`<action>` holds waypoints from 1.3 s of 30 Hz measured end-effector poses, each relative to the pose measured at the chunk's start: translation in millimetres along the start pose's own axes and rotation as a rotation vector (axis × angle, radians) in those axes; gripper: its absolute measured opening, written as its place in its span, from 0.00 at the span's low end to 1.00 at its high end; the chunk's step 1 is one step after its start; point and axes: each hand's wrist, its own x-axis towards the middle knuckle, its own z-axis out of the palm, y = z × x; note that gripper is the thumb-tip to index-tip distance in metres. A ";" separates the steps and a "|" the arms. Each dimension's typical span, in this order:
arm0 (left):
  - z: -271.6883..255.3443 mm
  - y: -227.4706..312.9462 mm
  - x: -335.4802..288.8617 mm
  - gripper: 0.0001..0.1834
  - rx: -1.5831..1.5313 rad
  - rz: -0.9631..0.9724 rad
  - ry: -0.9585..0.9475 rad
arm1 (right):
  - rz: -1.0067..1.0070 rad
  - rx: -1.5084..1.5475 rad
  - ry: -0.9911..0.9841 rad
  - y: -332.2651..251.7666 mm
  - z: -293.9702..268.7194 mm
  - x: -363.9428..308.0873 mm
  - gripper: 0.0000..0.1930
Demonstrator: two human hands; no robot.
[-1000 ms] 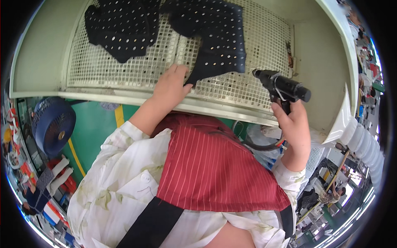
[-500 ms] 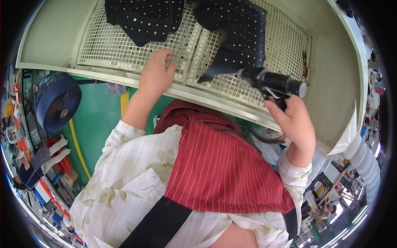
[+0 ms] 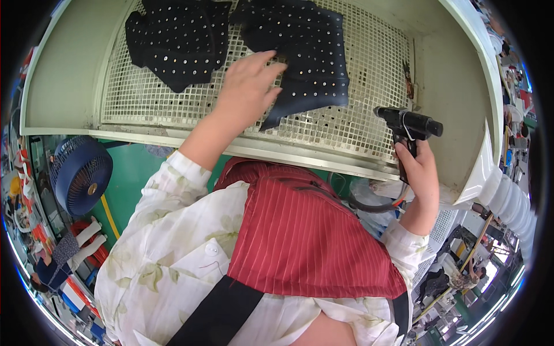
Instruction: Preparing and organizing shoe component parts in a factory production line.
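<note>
Two black fabric pieces dotted with shiny studs lie on the pale grid bed (image 3: 156,109) of a box-shaped bench. My left hand (image 3: 248,86) is open, fingers apart, over the grid at the left edge of the right studded piece (image 3: 306,52). Whether the fingertips touch the cloth I cannot tell. The left studded piece (image 3: 179,40) lies beyond that hand. My right hand (image 3: 421,170) is wrapped round the handle of a black pistol-shaped air gun (image 3: 412,123), held above the grid's right end with its nozzle pointing left.
Pale walls and a front rail (image 3: 277,151) frame the grid. A hose (image 3: 369,206) hangs below the rail near my right hand. At the left stands a dark blue fan (image 3: 81,175); at the right, a ribbed white duct (image 3: 511,202). Other people are in the background.
My left hand has moved right and away from me, to the right piece. The air gun has moved away from that piece, to the right. The view has shifted somewhat.
</note>
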 end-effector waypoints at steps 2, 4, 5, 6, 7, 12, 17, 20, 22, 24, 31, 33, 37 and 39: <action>8.6 7.8 19.4 0.25 0.045 0.168 -0.073 | 0.355 0.243 0.024 33.6 5.0 4.7 0.11; 16.4 10.3 33.0 0.27 0.037 0.195 -0.107 | 0.362 0.367 0.060 57.6 16.3 8.4 0.10; 22.3 8.1 37.5 0.27 0.074 0.217 -0.147 | 0.428 0.509 0.065 71.1 19.9 8.6 0.10; 26.4 5.0 42.2 0.28 0.110 0.237 -0.187 | 0.494 0.652 0.068 81.7 21.9 8.9 0.11; 29.5 2.5 44.0 0.27 0.133 0.246 -0.219 | 0.506 0.675 0.049 87.5 24.7 7.2 0.10; 37.7 -7.0 51.0 0.22 0.135 0.214 -0.323 | 0.481 0.668 0.084 91.7 34.6 0.7 0.10; 46.4 -9.2 59.2 0.15 0.073 0.209 -0.295 | 0.501 0.549 0.138 128.5 32.2 0.1 0.14; 40.3 -3.6 65.3 0.12 0.025 0.130 -0.304 | 0.440 0.239 0.252 116.7 32.2 -6.8 0.20; 34.9 -2.0 69.5 0.12 -0.162 -0.036 -0.212 | 0.193 -0.478 0.443 91.4 31.6 -17.9 0.21; 18.5 4.8 77.7 0.13 -0.251 -0.105 -0.198 | 0.045 -0.514 0.578 61.3 39.4 -20.6 0.20; -8.7 18.1 86.1 0.11 -0.444 -0.129 -0.133 | 0.001 0.566 -0.015 31.9 89.1 15.8 0.36; -12.1 24.9 79.2 0.10 -0.494 -0.092 -0.150 | -0.031 0.703 -0.003 24.5 101.9 37.5 0.37; -11.8 38.8 53.2 0.10 -0.542 -0.030 -0.109 | -0.096 1.045 -0.050 5.0 118.4 57.8 0.34; -12.2 49.3 42.4 0.11 -0.526 0.000 -0.137 | -0.107 1.197 0.059 -19.0 121.0 52.6 0.25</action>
